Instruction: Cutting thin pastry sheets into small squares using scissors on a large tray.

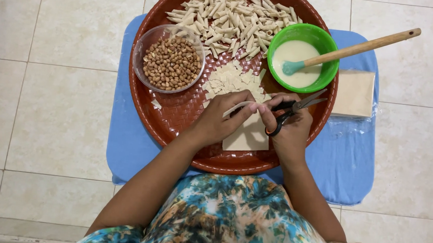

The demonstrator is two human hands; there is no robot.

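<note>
A clear bowl (170, 57) is holding peanuts at the left of the round brown woven tray (176, 118), and a green bowl (306, 57) at the tray's right rim is holding white paste, with a wooden-handled spatula (353, 49) leaning out toward the upper right. Rolled pastry pieces (234, 16) are lying heaped along the far rim, and small cut squares (229, 79) are lying at the centre. The tray is sitting on a blue cloth (346, 161) over tiled floor (37, 73), with bare tray near its left and near rims. The left hand (221, 119) is pinching a pale pastry strip (239, 108), its long axis running left to right. The right hand (289, 129) is gripping scissors (296, 108), fingers closed through the handles, blades pointing upper right. A stack of wrappers (353, 93) is lying beyond the tray's right rim.
</note>
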